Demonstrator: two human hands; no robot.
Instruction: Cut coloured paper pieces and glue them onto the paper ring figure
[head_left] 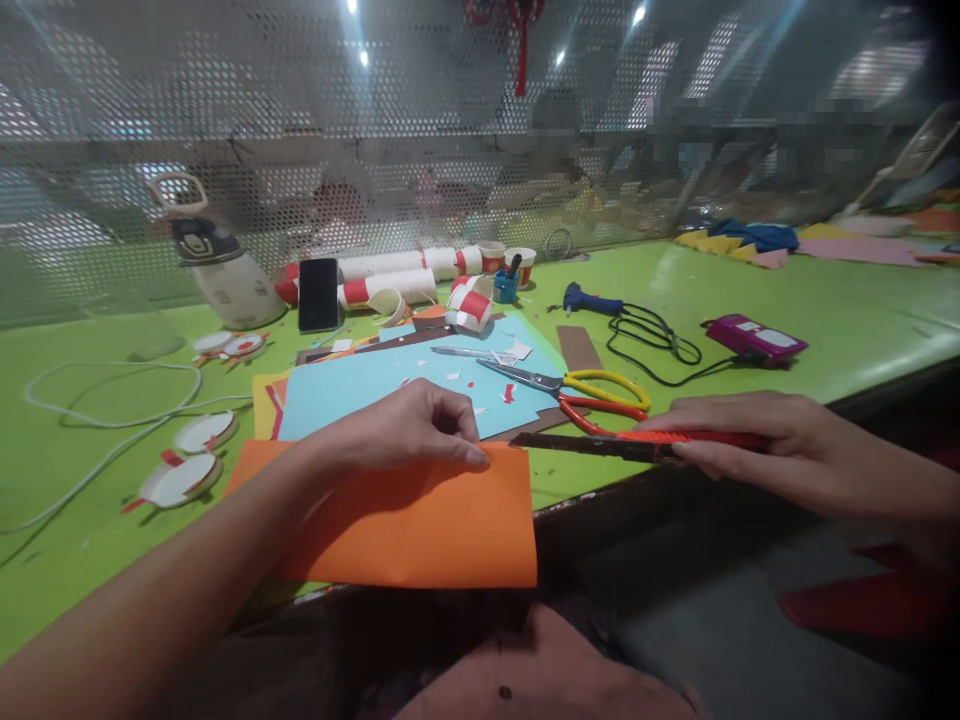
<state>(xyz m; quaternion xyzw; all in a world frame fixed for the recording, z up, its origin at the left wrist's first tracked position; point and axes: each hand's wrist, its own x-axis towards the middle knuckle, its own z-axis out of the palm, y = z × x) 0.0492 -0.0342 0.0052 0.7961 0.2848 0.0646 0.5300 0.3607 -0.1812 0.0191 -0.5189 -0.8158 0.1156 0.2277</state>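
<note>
My left hand (420, 425) is closed at the far edge of an orange sheet of paper (420, 530), thumb on top. The sheet looks folded and reaches past the table's near edge. In my right hand (795, 450) is a utility knife (697, 438) with a red-orange handle and a long, dark, stained blade. The blade points left, its tip at the sheet's far right corner; I cannot tell whether it touches. Just beyond lie scissors (559, 385) with one yellow and one red handle, partly on light blue paper (360, 385) strewn with scraps.
Behind the papers are a phone (319, 295), white-and-red paper tubes (390, 290), paper cups (520, 264) and a blue ink bottle (506, 287). A pale jug (232, 285) stands left. A blue glue gun (592, 300) trails a cord to a purple box (757, 340). Round paper pieces (180, 480) lie left.
</note>
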